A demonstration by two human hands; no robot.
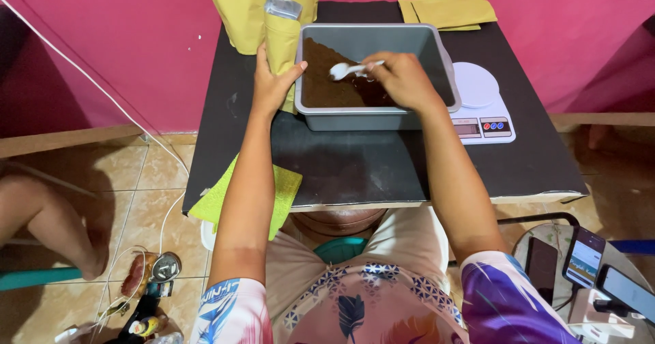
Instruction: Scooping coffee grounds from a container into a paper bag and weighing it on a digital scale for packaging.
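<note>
Fingers [372, 64] of the right hand [402, 79] pinch a white spoon [346, 69] over brown powder [334, 85] in the grey tub [375, 119]. The left hand [271, 83] grips an upright yellow pouch [281, 44] at nine o'clock of the tub, on the counter [355, 167].

Black table [355, 167] carries: grey tub [374, 115], white kitchen scale [481, 109], yellow pouches [447, 10], green cloth [217, 197] overhanging front edge.

I see my right hand [404, 79] dipping a white spoon [346, 69] into the brown powder [334, 85] in the grey tray [374, 119] on the black tabletop [355, 167], while my left hand [271, 85] steadies an upright yellow pouch [281, 38] beside a white scale [481, 105].
</note>
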